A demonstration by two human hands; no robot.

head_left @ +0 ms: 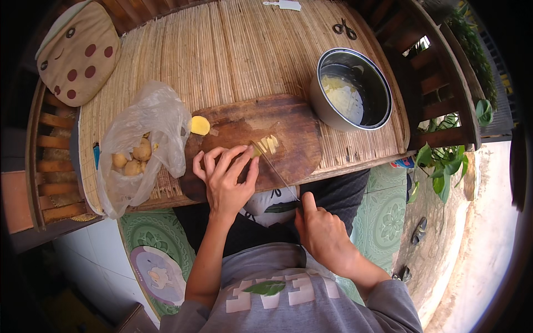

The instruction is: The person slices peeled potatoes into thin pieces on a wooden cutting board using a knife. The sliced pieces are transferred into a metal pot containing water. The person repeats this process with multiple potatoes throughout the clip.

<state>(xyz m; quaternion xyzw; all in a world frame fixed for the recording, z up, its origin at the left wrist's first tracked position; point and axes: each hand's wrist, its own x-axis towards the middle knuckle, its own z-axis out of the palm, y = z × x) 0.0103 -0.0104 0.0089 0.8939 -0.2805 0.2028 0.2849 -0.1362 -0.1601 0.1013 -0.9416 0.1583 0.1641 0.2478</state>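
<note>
My left hand [229, 179] pins a small piece of peeled potato [255, 152] to a worn wooden cutting board [291, 125]. In my right hand [325, 233] is the handle of a knife [275, 170], its thin blade pointing up and left against that piece. Several pale potato strips [268, 143] lie just right of the blade tip. A larger cut potato piece [200, 125] rests at the board's upper left edge. Left of the board, a clear plastic bag [145, 104] holds several unpeeled potatoes [141, 150].
A metal pot [333, 110] with pale pieces in liquid stands right of the board. Behind it lie black-handled scissors [344, 29] and a white-handled tool [287, 5]. A cushion [79, 54] leans at the upper left; a blue lighter [96, 154] lies by the bag. Wooden railings [441, 79] border the bamboo mat.
</note>
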